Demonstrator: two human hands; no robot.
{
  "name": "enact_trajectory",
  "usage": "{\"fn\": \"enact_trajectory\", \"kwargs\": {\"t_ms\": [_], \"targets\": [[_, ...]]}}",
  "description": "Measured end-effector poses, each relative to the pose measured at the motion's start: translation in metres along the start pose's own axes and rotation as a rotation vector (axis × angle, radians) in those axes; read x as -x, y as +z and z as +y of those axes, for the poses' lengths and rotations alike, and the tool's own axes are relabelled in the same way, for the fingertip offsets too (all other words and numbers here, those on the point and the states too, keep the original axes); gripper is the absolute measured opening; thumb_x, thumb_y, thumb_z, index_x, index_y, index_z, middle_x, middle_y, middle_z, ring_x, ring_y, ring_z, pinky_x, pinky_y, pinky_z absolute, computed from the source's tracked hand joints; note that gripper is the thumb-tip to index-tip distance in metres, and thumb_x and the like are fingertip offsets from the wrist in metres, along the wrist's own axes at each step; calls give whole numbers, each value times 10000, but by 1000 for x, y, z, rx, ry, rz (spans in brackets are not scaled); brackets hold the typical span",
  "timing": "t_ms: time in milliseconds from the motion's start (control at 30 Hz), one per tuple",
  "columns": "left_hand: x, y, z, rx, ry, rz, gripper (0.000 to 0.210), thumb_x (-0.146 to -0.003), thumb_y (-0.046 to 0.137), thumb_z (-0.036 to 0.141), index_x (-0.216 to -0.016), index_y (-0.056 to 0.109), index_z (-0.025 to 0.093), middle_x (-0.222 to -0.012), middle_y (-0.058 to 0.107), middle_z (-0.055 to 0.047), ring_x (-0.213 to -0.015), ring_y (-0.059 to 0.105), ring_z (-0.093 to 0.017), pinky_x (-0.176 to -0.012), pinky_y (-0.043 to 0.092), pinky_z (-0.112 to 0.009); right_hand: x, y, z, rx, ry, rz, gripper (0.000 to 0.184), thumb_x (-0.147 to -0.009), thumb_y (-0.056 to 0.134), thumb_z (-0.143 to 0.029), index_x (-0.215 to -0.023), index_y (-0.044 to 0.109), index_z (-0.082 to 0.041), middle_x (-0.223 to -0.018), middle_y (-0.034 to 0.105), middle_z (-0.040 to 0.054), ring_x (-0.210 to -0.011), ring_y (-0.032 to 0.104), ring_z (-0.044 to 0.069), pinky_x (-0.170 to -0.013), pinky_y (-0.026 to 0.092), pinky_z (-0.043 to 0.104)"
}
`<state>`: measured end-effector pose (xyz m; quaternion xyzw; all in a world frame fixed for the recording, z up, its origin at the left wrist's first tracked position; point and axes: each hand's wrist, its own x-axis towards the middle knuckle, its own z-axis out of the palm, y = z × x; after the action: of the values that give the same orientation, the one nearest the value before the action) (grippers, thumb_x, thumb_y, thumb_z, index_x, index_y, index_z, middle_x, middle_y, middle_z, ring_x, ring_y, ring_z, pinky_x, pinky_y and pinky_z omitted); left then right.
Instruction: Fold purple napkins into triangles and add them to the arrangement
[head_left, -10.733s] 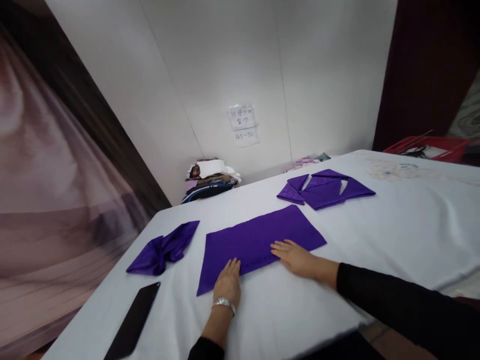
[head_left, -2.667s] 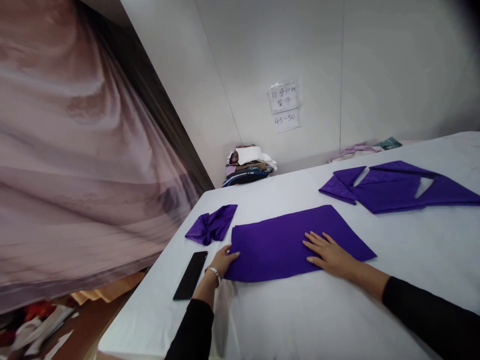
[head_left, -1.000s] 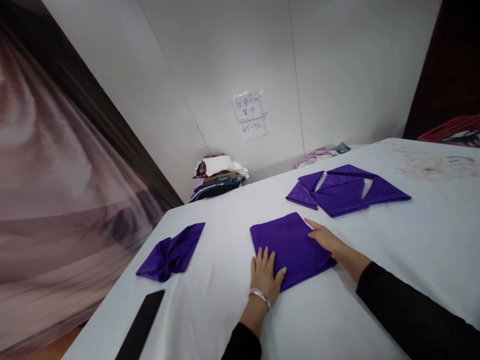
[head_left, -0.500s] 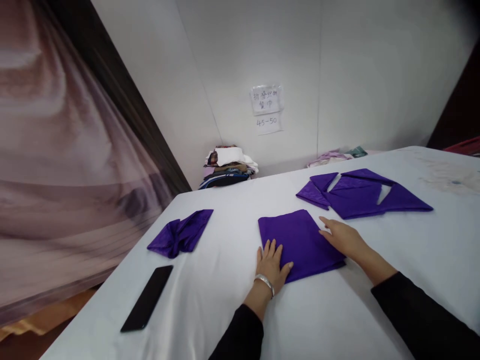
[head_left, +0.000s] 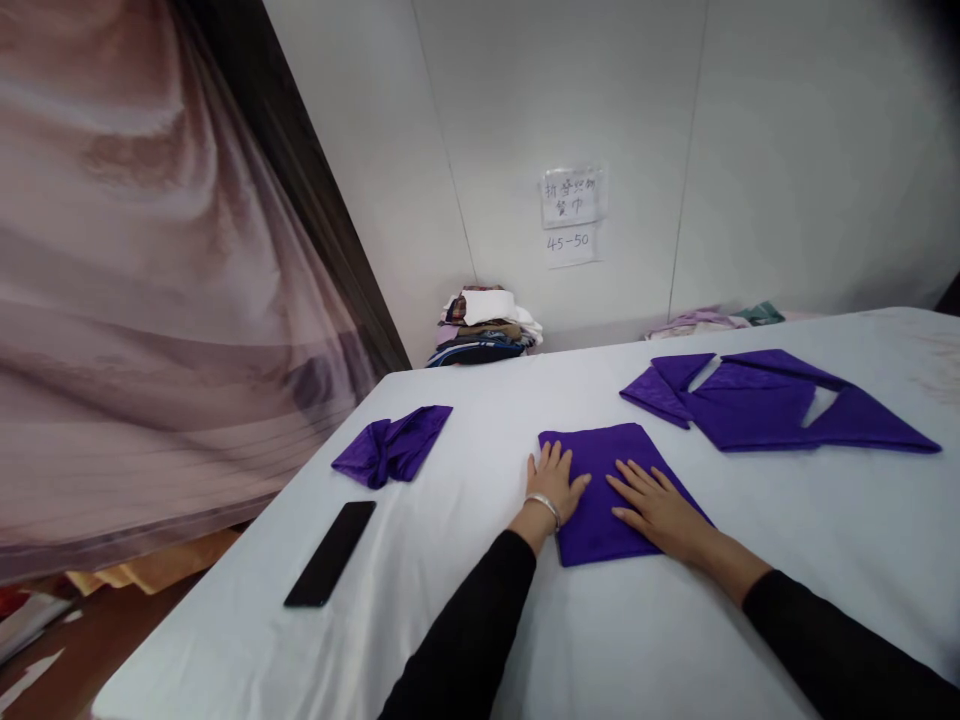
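A purple cloth napkin (head_left: 600,530), folded into a flat square, lies on the white-covered table (head_left: 480,410) in front of me. On its left edge rests my left hand (head_left: 553,485), palm down with fingers spread and a silver bangle at the wrist. My right hand (head_left: 664,510) lies flat across the napkin's right part, fingers stretched out. Neither hand grips the cloth. Behind and to the right, several purple folded napkins (head_left: 765,405) lie in an overlapping group. A purple napkin gathered in a bow shape (head_left: 394,445) sits to the left.
A black phone-like slab (head_left: 330,555) lies near the table's left edge. Against the wall stands a pile of folded clothes (head_left: 487,325), with more fabric (head_left: 701,320) farther right. Handwritten paper signs (head_left: 574,215) hang on the wall. A pinkish curtain (head_left: 172,300) drapes at left.
My right hand has moved left from the napkin's right edge onto its top, fingers now flat. My left hand has slid farther up the left edge. The view has turned slightly left.
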<state>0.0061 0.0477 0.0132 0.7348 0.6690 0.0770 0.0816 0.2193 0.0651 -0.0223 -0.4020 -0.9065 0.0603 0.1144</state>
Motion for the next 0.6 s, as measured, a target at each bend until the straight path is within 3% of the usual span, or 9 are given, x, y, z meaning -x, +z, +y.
{"fn": "enact_trajectory", "kwargs": {"t_ms": [167, 333, 500, 600], "targets": [[-40, 1, -18, -23, -124, -19, 711, -841, 166, 622, -1382, 263, 172, -1483, 184, -66, -1362, 86, -245, -1089, 58, -499, 0, -1, 0, -8, 1, 2, 582, -883, 249, -582, -1366, 346, -273, -1449, 274, 80, -1335, 183, 252, -1054, 165, 495], [-51, 8, -27, 5, -149, 16, 686, -840, 190, 622, -1376, 276, 202, -1476, 213, -46, -1359, 114, -232, -1090, 64, -496, 0, 0, 1, -16, -1, 2, 586, -880, 260, -584, -1369, 339, -272, -1453, 268, 79, -1338, 174, 247, -1059, 156, 482], [-39, 5, -24, 37, -211, 98, 634, -876, 224, 553, -1353, 315, 146, -1462, 238, -120, -1340, 187, -256, -1075, 139, -499, 1, -4, 0, -50, 6, -1, 593, -876, 275, -584, -1363, 355, -255, -1450, 271, 87, -1336, 179, 252, -1061, 153, 484], [-11, 5, -19, 100, -127, 177, 530, -895, 274, 498, -1291, 410, 174, -1428, 322, -96, -1306, 276, -212, -1078, 191, -445, -1, -6, 0, -136, 22, -2, 589, -864, 318, -585, -1344, 390, -253, -1444, 281, 84, -1333, 188, 257, -1064, 143, 498]]}}
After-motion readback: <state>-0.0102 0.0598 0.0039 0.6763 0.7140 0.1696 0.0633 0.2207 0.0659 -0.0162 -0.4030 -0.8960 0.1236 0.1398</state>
